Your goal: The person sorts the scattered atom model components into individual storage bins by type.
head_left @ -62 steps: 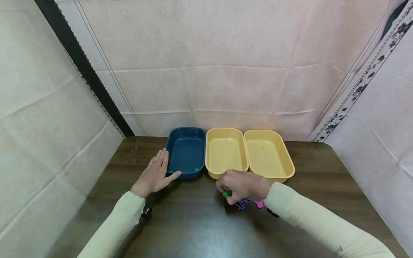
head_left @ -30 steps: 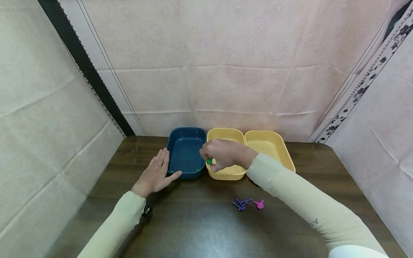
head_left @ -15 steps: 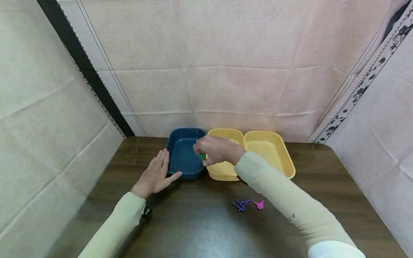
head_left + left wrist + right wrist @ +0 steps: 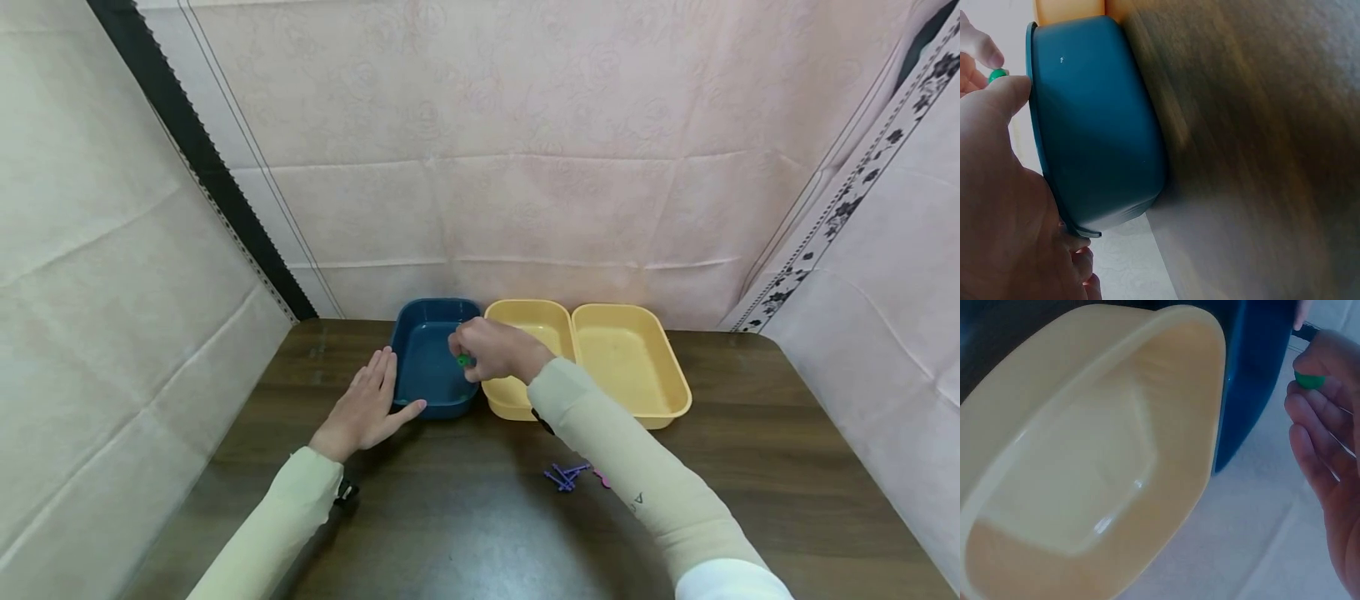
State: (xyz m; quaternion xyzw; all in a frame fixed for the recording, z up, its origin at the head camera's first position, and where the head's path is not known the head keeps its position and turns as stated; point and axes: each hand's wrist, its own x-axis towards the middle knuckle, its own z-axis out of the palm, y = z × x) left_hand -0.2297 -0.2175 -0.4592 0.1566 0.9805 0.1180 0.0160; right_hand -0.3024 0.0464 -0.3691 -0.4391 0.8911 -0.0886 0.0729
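My left hand (image 4: 365,406) rests with straight fingers along the left side of a blue tub (image 4: 431,400), thumb spread across its near rim. The left wrist view shows that thumb at the rim of the blue tub (image 4: 1094,125). Above the tub's right side, my right hand (image 4: 495,348) pinches a small green piece (image 4: 464,360) with a rounded end. Most of this piece is hidden by the fingers. In the right wrist view, the green piece (image 4: 1309,380) pokes out between thumb and index finger.
Two yellow tubs stand right of the blue one: a middle tub (image 4: 510,404), partly behind my right hand, and a right tub (image 4: 622,367). Several purple sticks (image 4: 566,477) lie on the wooden table (image 4: 450,517), beside a pink piece (image 4: 602,478) partly under my right sleeve.
My right hand has carried the green piece from near the purple sticks, up and left across the middle yellow tub, to the blue tub. My left hand has stayed in place.
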